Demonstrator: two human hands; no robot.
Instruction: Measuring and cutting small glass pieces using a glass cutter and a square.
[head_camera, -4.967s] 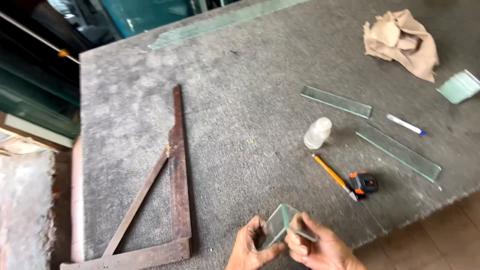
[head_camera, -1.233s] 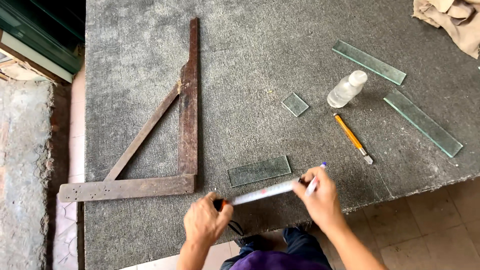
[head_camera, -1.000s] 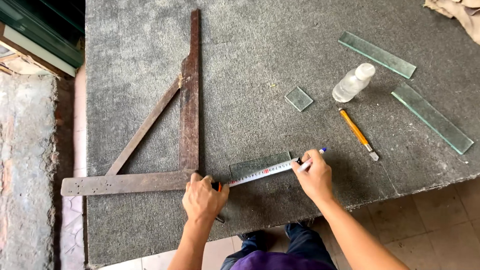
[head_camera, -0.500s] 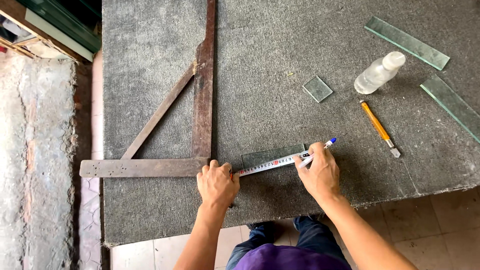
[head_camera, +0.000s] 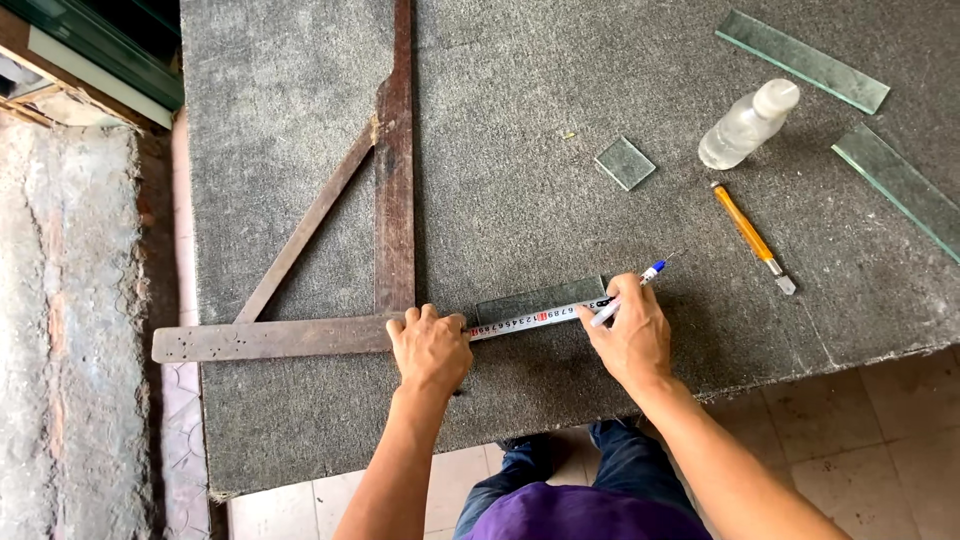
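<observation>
Left hand gripping tape measure over glass strip near counter front edge, right hand gripping blue-capped marker, clear bottle beyond.

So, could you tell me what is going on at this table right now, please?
A person leans over a grey felt-covered table. The left hand presses down one end of a tape measure laid along a small glass strip, beside a wooden square. The right hand holds a blue-capped marker at the tape's other end. A glass cutter, plastic bottle, small glass square and longer glass strips lie apart to the right.
</observation>
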